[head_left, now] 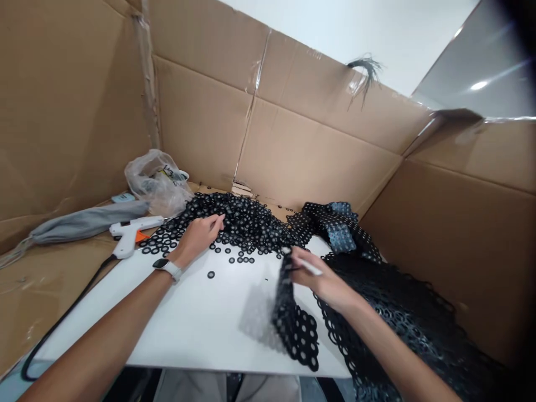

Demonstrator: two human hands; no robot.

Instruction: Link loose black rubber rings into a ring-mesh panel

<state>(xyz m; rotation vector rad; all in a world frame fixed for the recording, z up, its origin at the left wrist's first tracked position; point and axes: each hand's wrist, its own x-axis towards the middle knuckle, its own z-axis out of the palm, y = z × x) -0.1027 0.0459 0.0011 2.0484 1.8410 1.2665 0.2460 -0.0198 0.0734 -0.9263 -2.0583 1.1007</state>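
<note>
My left hand (200, 237), with a watch on its wrist, reaches to the edge of a heap of loose black rings (247, 220). Its fingers are pinched together; whatever they hold is too small to make out. My right hand (316, 273) is closed on a strip of joined black rings (304, 338), which hangs down to the white board (180, 329) and is blurred in its upper part. A slim white stick (310, 267), like a pen, is also held in that hand. A few single rings (211, 274) lie apart on the board.
At the left lie a white glue gun (129, 231) with an orange trigger, a grey pouch (90, 220) and a clear plastic bag (154, 178). Large sheets of joined black rings (402, 318) are piled at the right. Tall cardboard walls (322, 145) enclose the board.
</note>
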